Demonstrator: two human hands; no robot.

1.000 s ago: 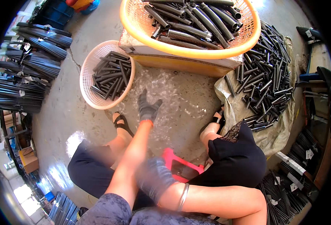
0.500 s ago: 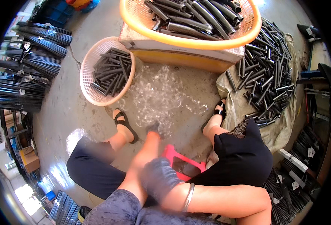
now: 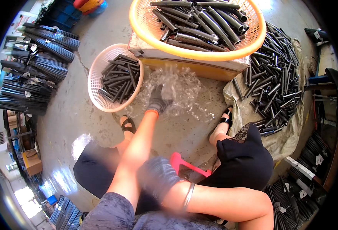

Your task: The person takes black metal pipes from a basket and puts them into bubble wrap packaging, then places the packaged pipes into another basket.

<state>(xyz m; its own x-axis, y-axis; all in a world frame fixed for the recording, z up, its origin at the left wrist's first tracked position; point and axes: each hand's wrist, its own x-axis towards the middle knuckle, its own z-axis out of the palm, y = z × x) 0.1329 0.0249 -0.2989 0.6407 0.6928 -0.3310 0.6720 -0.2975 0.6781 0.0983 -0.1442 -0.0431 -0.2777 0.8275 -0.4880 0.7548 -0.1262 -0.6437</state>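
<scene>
A heap of clear, crinkled plastic scraps [image 3: 182, 86] lies on the floor between my feet and a cardboard box. My left hand [image 3: 158, 100], in a grey knitted glove with an orange cuff, reaches down into the near left side of this heap. Its thumb and fingers look spread, though some plastic surrounds them. Close to my lap is my right hand [image 3: 158, 180], also in a grey glove, with a silver bangle at the wrist. Motion smears its fingers, so whether it holds anything is unclear. Just beyond it stands a pinkish-red plastic frame [image 3: 188, 165].
Ahead, an orange basket [image 3: 197, 54] of black tubes rests on the cardboard box [image 3: 192, 65]. A pale pink basket [image 3: 96, 97] with shorter black tubes stands to the left. More tubes [image 3: 274, 82] cover a sheet [image 3: 287, 142] at right. Bundled black rods [image 3: 27, 92] line the left.
My left hand has moved forward from near the lap to the plastic heap. My right hand stays near the lap, still blurred. The whole view has shifted slightly.
</scene>
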